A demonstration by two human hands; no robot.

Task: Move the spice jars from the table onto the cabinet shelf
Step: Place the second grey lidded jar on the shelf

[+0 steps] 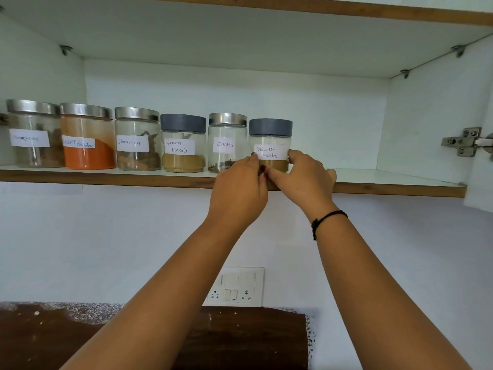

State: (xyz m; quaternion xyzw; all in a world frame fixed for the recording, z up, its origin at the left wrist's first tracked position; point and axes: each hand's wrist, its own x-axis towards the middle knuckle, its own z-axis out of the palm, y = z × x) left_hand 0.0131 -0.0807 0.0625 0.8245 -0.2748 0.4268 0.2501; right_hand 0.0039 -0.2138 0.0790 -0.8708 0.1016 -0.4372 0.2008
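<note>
Forearms [165, 303] stretch up from the bottom edge, above the dark table [40, 340], to a white cabinet [240, 102]. On its shelf [106, 177] six jars [138, 140] stand upright in a close row. The coriander jar [270, 140], grey-lidded, stands at the right end, just beside the cloves jar [226, 140]. The left hand [240, 190] and right hand [304, 180] grip its lower part from either side, fingers curled against the glass. A socket plate [237, 287] sits on the wall below. A black band [328, 217] circles the right wrist.
</note>
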